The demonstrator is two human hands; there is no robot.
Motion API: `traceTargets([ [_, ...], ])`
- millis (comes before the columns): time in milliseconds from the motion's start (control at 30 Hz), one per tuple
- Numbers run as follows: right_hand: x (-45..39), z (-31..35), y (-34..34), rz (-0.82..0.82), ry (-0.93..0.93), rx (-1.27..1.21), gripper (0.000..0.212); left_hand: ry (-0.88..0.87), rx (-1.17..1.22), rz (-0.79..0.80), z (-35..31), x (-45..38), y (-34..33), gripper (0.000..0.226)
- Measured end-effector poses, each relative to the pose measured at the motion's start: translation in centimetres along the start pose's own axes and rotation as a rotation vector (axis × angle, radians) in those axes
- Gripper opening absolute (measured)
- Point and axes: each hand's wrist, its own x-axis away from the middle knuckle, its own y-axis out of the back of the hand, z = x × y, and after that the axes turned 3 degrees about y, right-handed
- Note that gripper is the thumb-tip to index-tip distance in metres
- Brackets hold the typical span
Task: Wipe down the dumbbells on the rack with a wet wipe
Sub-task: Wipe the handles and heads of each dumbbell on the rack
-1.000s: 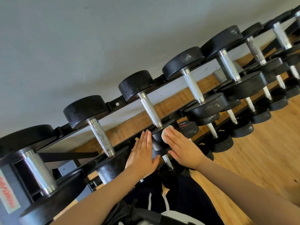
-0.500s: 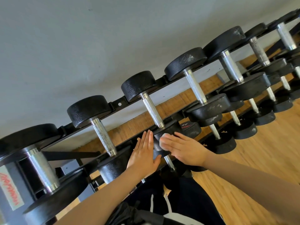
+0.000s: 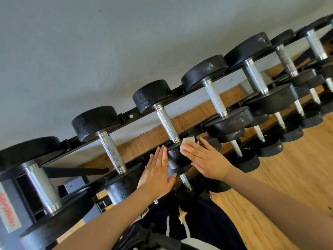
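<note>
A row of black dumbbells with knurled steel handles lies across the black rack (image 3: 183, 98). The dumbbell (image 3: 167, 125) in the middle has its near head (image 3: 175, 158) between my two hands. My left hand (image 3: 156, 170) lies flat with straight fingers against the left side of that head. My right hand (image 3: 205, 159) presses a white wet wipe (image 3: 187, 142) onto the head's upper right side with flat fingers. Most of the wipe is hidden under my fingers.
More dumbbells fill the upper rail to the left (image 3: 111, 152) and right (image 3: 216, 101), and smaller ones (image 3: 239, 154) sit on the lower tier. Behind is a grey wall (image 3: 108, 42); wooden floor (image 3: 288, 177) lies to the right. My dark clothing is below.
My right hand has slid up and to the right over the dumbbell head, uncovering more of the wipe. My left hand has stayed flat against the head.
</note>
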Motion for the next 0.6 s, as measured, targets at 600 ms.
traceTargets([
  [600, -11.9, -6.3, 3.2, -0.056, 0.139, -0.176, 0.065, 0.319, 0.196, -0.118, -2.8, -1.3, 1.5, 0.077],
])
